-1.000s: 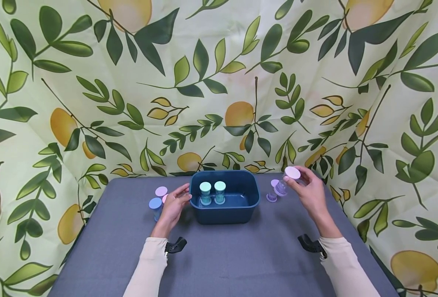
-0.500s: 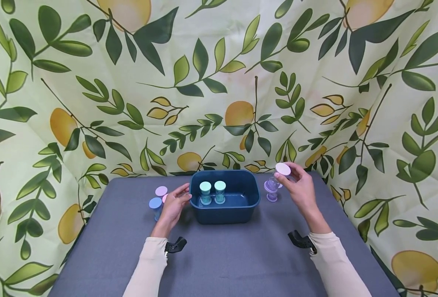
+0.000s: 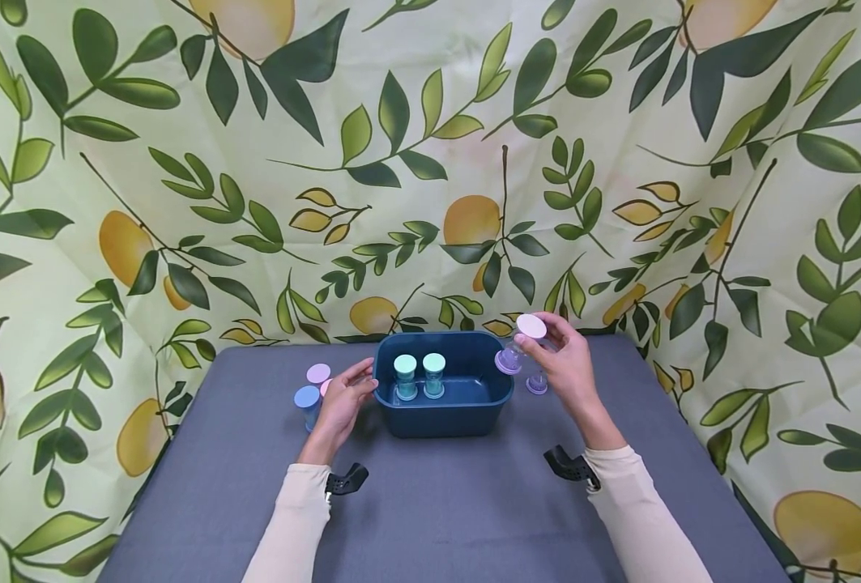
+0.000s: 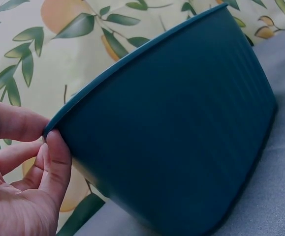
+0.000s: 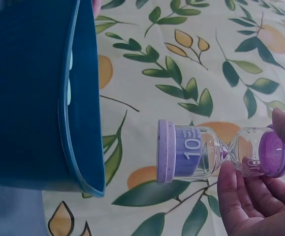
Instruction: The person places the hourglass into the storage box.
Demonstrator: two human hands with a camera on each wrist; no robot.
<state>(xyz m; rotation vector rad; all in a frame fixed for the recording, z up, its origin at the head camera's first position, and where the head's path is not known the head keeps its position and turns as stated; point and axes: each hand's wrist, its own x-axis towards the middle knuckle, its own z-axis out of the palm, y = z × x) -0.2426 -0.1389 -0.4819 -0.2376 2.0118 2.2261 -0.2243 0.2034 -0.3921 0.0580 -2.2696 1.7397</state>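
My right hand (image 3: 572, 368) pinches a purple sand timer (image 5: 189, 150) near its upper cap, tilted, beside the right rim of the dark blue bin (image 3: 441, 423). White print reading 10 shows on its glass in the right wrist view. My left hand (image 3: 338, 409) pinches the bin's left rim between thumb and fingers, plain in the left wrist view. Inside the bin, at its left, two mint-capped sand timers (image 3: 405, 377) stand upright. Another purple sand timer (image 3: 536, 383) stands on the table right of the bin, partly hidden by my right hand.
Left of the bin, behind my left hand, stand a blue-capped timer (image 3: 307, 405), a lilac-capped one (image 3: 318, 373) and a pink-capped one (image 3: 324, 387), partly hidden. A grey cloth covers the table (image 3: 445, 510). A leaf-and-lemon patterned cloth (image 3: 401, 202) hangs behind and at both sides.
My right hand has moved left with the purple sand timer, from over the other purple timer to the bin's right rim. My left hand has stayed at the bin's rim.
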